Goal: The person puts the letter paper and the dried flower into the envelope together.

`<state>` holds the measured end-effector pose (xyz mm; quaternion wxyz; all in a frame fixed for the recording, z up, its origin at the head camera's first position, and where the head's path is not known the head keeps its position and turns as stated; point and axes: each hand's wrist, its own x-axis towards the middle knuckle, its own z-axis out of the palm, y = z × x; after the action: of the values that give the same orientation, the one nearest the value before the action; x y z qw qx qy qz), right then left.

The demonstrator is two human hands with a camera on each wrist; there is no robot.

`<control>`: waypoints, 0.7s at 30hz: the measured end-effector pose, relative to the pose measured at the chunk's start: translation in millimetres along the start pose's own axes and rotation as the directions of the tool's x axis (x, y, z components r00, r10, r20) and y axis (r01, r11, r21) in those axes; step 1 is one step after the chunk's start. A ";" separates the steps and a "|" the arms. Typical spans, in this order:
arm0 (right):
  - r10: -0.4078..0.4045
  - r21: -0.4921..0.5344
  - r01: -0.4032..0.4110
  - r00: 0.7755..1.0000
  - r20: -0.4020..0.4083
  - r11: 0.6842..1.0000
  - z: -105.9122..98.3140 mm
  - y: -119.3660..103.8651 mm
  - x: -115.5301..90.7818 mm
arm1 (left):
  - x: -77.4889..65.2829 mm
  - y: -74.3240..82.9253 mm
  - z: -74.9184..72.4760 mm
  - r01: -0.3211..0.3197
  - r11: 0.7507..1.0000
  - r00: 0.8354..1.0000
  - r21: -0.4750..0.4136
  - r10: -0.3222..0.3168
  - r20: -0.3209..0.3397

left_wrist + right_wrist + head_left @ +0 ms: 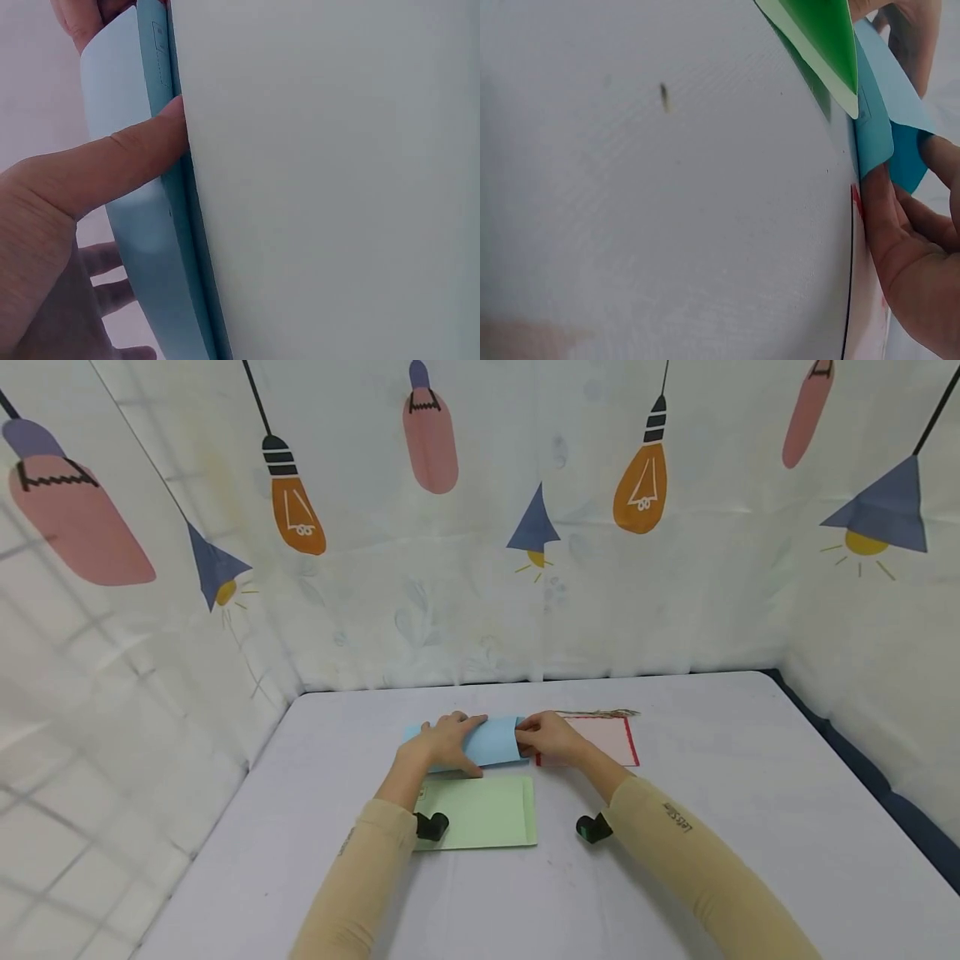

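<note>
A light blue envelope (491, 742) lies crosswise near the middle of the table, bowed upward, with a small printed box on its near strip. My left hand (448, 742) holds it across its width, thumb (139, 154) at the near edge and fingers on the far side. At the envelope's right end my right hand (551, 737) grips the gaping mouth with bent fingers; the right wrist view shows fingertips at both sides of the opening (909, 154). Whether anything sits inside is hidden. A pale green envelope (476, 814) lies just in front of the blue one.
Partly under my right forearm is a pale pink card or envelope (611, 739) with a red border. Thin tan strings (615, 713) lie along its far edge. The white table (675, 877) meets a patterned curtain (480, 610) at the back.
</note>
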<state>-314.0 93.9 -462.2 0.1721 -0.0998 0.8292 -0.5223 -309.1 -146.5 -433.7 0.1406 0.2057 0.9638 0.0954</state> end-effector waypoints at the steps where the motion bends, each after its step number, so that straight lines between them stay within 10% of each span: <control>1: 0.002 -0.004 -0.002 1.000 -0.001 1.000 0.0 0.1 0.2 | 0.2 -0.4 -0.3 0.005 1.000 1.000 0.001 -0.005 0.003; 21: -0.009 -0.051 0.001 0.987 -0.158 0.999 -24.4 3.1 -25.3 | -0.7 3.8 -2.4 0.011 1.000 1.000 -0.024 -0.011 0.014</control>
<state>-300.2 124.2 -450.7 0.1020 -0.0645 0.8531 -0.5075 -307.8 -143.7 -430.3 0.1500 0.1992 0.9627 0.1049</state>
